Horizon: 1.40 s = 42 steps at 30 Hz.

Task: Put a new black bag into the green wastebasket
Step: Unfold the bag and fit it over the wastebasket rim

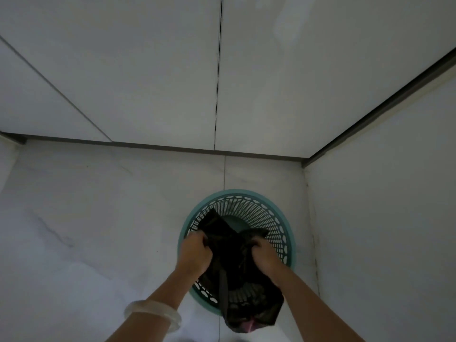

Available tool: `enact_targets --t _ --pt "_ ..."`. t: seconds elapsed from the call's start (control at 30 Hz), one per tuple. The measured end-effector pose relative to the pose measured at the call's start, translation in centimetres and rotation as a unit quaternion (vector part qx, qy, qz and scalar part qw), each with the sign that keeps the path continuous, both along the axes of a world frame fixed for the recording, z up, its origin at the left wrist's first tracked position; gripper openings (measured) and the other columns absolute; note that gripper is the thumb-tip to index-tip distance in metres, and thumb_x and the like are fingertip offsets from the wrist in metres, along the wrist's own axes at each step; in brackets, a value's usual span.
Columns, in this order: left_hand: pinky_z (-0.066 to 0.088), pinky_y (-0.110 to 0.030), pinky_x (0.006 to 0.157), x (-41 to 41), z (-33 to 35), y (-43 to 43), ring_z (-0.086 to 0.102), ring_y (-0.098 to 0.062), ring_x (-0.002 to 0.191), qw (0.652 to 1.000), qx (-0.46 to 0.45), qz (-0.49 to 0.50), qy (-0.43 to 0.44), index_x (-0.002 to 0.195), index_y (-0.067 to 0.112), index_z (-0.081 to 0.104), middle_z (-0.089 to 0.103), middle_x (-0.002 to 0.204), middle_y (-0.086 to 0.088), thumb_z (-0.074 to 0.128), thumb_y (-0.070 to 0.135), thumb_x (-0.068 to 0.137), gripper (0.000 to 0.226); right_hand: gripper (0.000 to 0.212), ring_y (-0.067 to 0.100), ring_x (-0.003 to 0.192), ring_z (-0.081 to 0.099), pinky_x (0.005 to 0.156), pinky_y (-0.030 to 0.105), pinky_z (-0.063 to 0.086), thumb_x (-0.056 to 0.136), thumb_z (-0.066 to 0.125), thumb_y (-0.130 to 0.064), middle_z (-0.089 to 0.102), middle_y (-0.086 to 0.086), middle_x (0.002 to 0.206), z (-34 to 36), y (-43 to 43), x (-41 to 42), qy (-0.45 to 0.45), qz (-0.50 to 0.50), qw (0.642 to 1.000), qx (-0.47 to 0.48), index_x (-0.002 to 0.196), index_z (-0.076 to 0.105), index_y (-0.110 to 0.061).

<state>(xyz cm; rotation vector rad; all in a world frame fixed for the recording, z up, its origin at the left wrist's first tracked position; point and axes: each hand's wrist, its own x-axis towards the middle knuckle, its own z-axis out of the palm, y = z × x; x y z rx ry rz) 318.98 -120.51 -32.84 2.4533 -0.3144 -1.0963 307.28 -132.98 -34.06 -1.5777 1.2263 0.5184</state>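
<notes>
A round green wastebasket [271, 213] with slotted walls stands on the pale floor, seen from straight above. Over its mouth hangs a thin black bag [237, 272], crumpled and partly see-through. My left hand [193, 254] is closed on the bag's left edge. My right hand [265, 257] grips its right edge. The bag's upper corner dips inside the basket on the left, while its lower part hangs over the near rim toward me. Something pink shows under the bag's lowest end. The basket's near rim is mostly hidden by the bag.
The basket sits in a corner: a white wall [382, 218] rises close on its right, and white cabinet fronts [148, 82] with a dark toe-kick stand behind it. Marbled floor tiles [86, 230] spread to the left. A pale bangle [154, 314] circles my left wrist.
</notes>
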Motion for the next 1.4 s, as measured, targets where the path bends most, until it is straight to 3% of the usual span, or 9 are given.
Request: enact_targets --t 0.17,0.3,0.43,0.63,0.87,1.0,1.13,1.23,1.4 --pt "0.044 -0.035 0.073 5.1 2.4 -1.9 0.06 -0.032 0.083 0.993 -0.044 0.062 -0.094 0.094 0.001 0.061 0.065 0.091 -0.019 0.066 0.007 0.079 0.017 0.026 0.029 0.093 0.064 0.078 0.022 0.04 0.076 0.055 0.007 0.07 0.018 0.098 4.1 -8.2 -0.8 -0.079 -0.076 0.951 -0.288 0.094 0.07 -0.004" --pt "0.055 -0.033 0.072 7.7 3.4 -3.2 0.06 -0.025 0.076 0.983 -0.116 0.138 0.041 0.087 -0.001 0.069 0.064 0.084 -0.017 0.074 0.007 0.074 0.017 0.021 0.018 0.084 0.058 0.073 0.023 0.041 0.076 0.069 -0.004 0.065 0.006 0.087 5.7 -11.7 -1.6 -0.049 0.083 0.979 -0.178 0.096 0.07 -0.008" --pt "0.059 -0.021 0.058 9.0 3.6 -3.1 0.062 -0.022 0.075 0.922 -0.176 0.232 0.253 0.109 -0.003 0.062 0.063 0.095 -0.017 0.061 0.003 0.085 0.025 0.013 0.019 0.069 0.063 0.064 0.027 0.047 0.086 0.061 -0.01 0.068 0.007 0.074 6.0 -12.8 -1.4 -0.102 -0.028 0.992 -0.076 0.084 0.073 -0.006" --pt "0.047 -0.036 0.074 11.1 -0.2 -4.0 0.056 -0.028 0.084 0.952 -0.112 0.272 0.089 0.082 0.004 0.066 0.059 0.092 -0.018 0.05 0.013 0.092 0.021 0.027 0.032 0.082 0.062 0.072 0.037 0.051 0.088 0.046 -0.016 0.064 0.012 0.088 3.1 -14.2 2.0 -0.032 -0.366 0.928 0.058 0.1 0.063 0.001" --pt "0.051 -0.045 0.087 11.3 -5.7 -1.4 0.06 -0.042 0.107 0.951 0.031 0.277 0.132 0.12 -0.013 0.052 0.059 0.12 -0.03 0.056 0.011 0.086 0.042 0.017 0.031 0.082 0.064 0.063 0.034 0.052 0.081 0.06 -0.014 0.066 0.02 0.09 -4.1 -13.9 1.5 0.07 -0.231 0.967 -0.084 0.069 0.058 -0.003" --pt "0.053 -0.028 0.043 9.4 -6.0 0.5 0.065 -0.024 0.047 0.89 0.003 0.383 0.247 0.093 -0.005 0.061 0.064 0.085 -0.018 0.068 0.013 0.081 0.023 0.031 0.024 0.057 0.057 0.046 0.027 0.044 0.076 0.071 -0.021 0.057 0.009 0.059 -4.7 -12.8 -1.3 0.144 -0.142 0.973 -0.115 0.056 0.052 -0.008" --pt "0.052 -0.047 0.092 10.3 -5.1 -1.0 0.063 -0.034 0.093 0.867 -0.067 0.43 0.244 0.118 -0.008 0.056 0.062 0.12 -0.025 0.059 0.011 0.085 0.039 0.011 0.021 0.061 0.059 0.056 0.027 0.048 0.076 0.069 -0.012 0.062 0.008 0.067 -3.0 -13.1 -0.4 -0.023 -0.272 0.96 -0.06 0.067 0.063 -0.011" --pt "0.05 -0.044 0.093 11.8 -4.8 -2.6 0.061 -0.033 0.101 0.893 -0.083 0.394 0.203 0.122 -0.008 0.053 0.061 0.122 -0.023 0.061 0.012 0.083 0.045 0.01 0.02 0.059 0.053 0.051 0.026 0.043 0.081 0.063 -0.013 0.059 0.009 0.074 -2.5 -14.8 0.9 -0.05 -0.322 0.943 -0.063 0.072 0.061 -0.011" --pt "0.049 -0.038 0.07 9.7 -5.6 -1.0 0.053 -0.027 0.072 0.937 0.001 0.272 0.22 0.096 -0.004 0.061 0.056 0.089 -0.014 0.053 0.004 0.085 0.016 0.034 0.02 0.069 0.053 0.058 0.026 0.038 0.084 0.056 -0.007 0.05 0.007 0.068 -5.0 -13.6 -2.5 0.136 -0.007 0.971 -0.197 0.054 0.04 -0.013"
